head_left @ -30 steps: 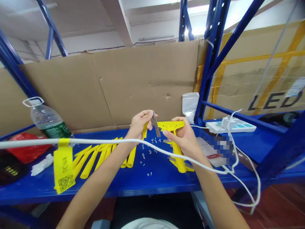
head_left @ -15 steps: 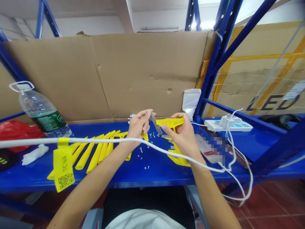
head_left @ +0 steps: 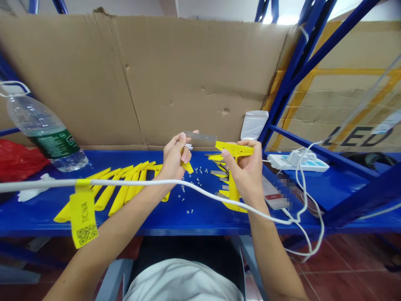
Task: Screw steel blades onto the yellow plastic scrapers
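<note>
1. The metal strip [head_left: 202, 136] is level with the fingertips of the left hand [head_left: 176, 158], its long axis running nearly side to side and dipping slightly toward its right end
2. The left thumb and forefinger are pinched together on the strip's left end, and the other fingers are curled about a small yellow piece [head_left: 188, 167]
3. The right hand [head_left: 249, 167] is closed around a yellow crosspiece [head_left: 235, 149], thumb on the near side and fingers mostly hidden behind
4. That crosspiece also lies roughly side to side, its left tip pointing at the strip's free end; the two ends are very near, but whether they touch cannot be told
5. The left hand has the strip itself, while the right is nearer its free end; the relation that seems to matter most is how that end lines up with the crosspiece tip, with both long axes close to parallel
6. Below the right hand, yellow pieces with grey strips [head_left: 232, 205] lie on the blue shelf [head_left: 169, 215]
</note>
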The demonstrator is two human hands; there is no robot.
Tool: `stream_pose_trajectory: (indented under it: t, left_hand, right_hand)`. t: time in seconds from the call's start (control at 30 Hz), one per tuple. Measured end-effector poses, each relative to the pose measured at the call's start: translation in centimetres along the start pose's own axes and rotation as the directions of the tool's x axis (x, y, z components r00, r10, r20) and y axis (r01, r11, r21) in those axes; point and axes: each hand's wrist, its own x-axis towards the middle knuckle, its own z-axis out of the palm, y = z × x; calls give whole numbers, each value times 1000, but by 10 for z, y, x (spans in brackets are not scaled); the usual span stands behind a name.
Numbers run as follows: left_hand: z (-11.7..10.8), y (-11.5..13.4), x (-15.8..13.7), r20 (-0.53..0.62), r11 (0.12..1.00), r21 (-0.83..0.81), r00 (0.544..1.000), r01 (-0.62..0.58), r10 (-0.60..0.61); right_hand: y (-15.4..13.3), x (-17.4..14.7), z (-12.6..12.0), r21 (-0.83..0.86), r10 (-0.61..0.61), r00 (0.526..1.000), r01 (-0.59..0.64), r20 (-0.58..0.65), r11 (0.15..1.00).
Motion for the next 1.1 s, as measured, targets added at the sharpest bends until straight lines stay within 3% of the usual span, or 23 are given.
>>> stream_pose_trajectory:
  t: [0.13,0.27,0.43,0.53,0.63,0.77,0.9,1.0,1.1]
  left_hand:
    - [3,1,-5,63,1000,-20,998,6,-5]
    - [7,-4,-16,165,997,69,986,26,-37]
    - [7,-15,-24,240,986,164,970,-1,-39]
    - [6,-16,-24,292,982,181,956,-54,-1]
    - [4,-13,-24,319,953,253,944,-169,82]
    - [2,-3,-20,384,821,443,904,-360,189]
    - [0,5,-15,469,733,518,863,-440,187]
    - [-3,4,-13,449,705,529,861,-473,240]
    - [-6,0,-12,333,742,488,884,-459,328]
  right_hand:
    - [0,-1,0,-40,48,997,-45,64,998]
    - [-4,-3,1,-82,55,994,-48,95,995]
    - [-6,-4,-4,-79,34,998,-30,44,996]
    - [-6,-2,-8,-63,48,999,-49,-3,997]
    - [-7,-2,-9,-60,98,995,-96,30,994]
    - [-9,-3,-7,-102,115,990,-106,86,989]
    - [-8,-4,-7,-114,115,986,-102,119,988]
    - [-6,-4,-6,-114,98,986,-83,137,990]
    - [-2,-4,-4,-70,102,987,-93,127,993]
